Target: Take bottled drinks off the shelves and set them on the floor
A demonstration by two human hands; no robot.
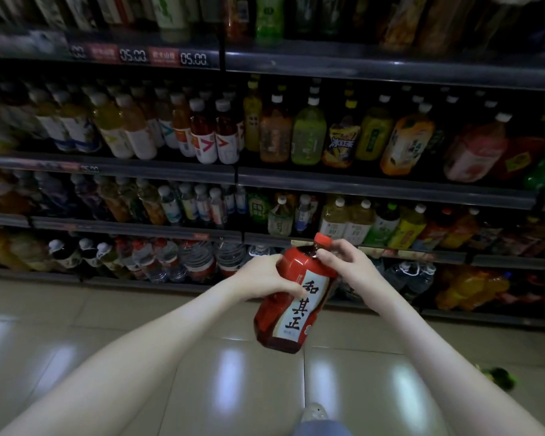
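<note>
A large red bottle (291,305) with a red cap and a white label of black characters hangs in mid-air in front of the lower shelves, tilted with its top to the right. My left hand (269,280) grips its upper body from the left. My right hand (346,262) holds its neck just under the cap. Below the bottle lies the glossy tiled floor (202,357). The shelves (375,184) behind are packed with rows of bottled drinks.
Four shelf levels run across the view, with water bottles (199,261) on the lowest one near my hands. A green bottle (501,377) lies on the floor at the right. My shoe (314,412) shows at the bottom edge.
</note>
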